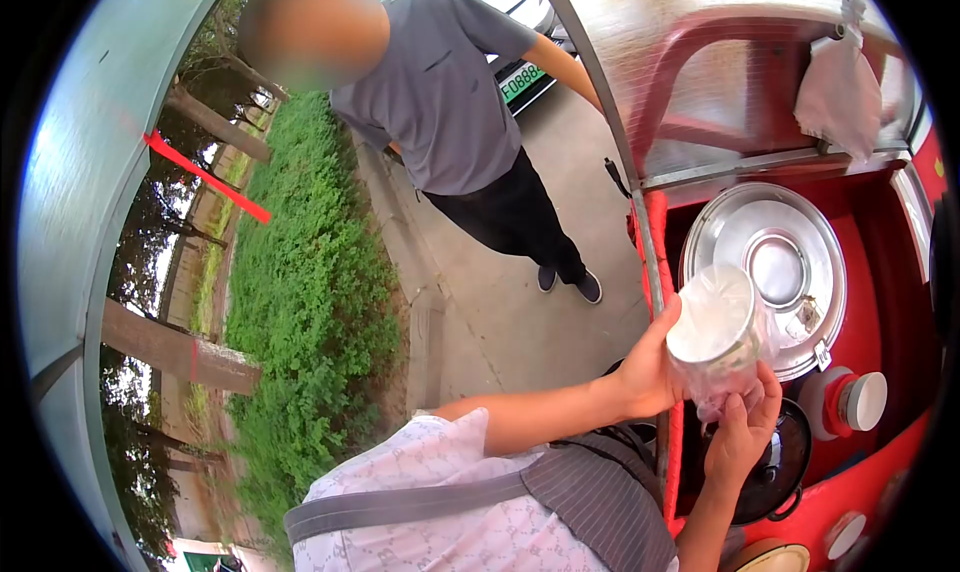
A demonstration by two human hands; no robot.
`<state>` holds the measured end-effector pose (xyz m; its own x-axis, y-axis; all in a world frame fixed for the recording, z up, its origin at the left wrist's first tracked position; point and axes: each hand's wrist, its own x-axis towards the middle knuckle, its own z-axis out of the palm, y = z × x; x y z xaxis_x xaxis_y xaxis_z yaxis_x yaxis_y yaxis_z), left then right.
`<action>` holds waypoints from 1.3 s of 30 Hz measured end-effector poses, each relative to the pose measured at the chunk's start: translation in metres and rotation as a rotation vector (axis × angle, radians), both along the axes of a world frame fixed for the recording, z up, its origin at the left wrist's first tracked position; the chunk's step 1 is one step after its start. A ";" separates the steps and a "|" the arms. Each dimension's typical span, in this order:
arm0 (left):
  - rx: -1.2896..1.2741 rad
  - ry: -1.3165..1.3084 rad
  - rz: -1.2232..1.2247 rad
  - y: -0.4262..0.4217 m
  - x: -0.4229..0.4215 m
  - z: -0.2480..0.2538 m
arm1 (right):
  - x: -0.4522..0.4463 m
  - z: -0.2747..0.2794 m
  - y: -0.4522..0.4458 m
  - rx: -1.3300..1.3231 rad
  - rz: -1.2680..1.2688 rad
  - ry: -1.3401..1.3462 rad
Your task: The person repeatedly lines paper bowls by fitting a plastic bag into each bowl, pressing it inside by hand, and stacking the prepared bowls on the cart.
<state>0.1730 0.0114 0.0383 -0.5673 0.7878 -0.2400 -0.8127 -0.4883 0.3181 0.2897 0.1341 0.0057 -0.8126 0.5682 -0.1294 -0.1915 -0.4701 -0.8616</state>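
A white cup (712, 312) inside a thin clear plastic bag (715, 387) is held up over the cart, its round end facing the camera. My left hand (650, 372) curls round the cup's side, the thumb near its rim. Lower down, my right hand (745, 432) has its fingers closed on the gathered plastic of the bag. What fills the cup, if anything, cannot be made out. Just behind it sits a large round metal lid or tray (720, 222) with a small packet (806, 317) on it.
A black lidded pot (790, 452) and a white jar with a red band (862, 402) stand in the red cart (865, 272). A plastic bag (840, 102) hangs from the frame. Beyond the metal post (610, 112), a person in a grey shirt (440, 102) stands on the pavement by a hedge (300, 312).
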 end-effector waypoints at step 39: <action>-0.293 0.596 -0.210 0.059 0.038 -0.042 | 0.079 0.048 0.052 0.543 -0.189 -0.600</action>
<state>0.2111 0.0700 -0.0039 -0.5107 0.8458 -0.1545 -0.5261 -0.1654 0.8342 0.3687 0.1859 0.0535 -0.5772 0.7968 -0.1785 0.3391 0.0350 -0.9401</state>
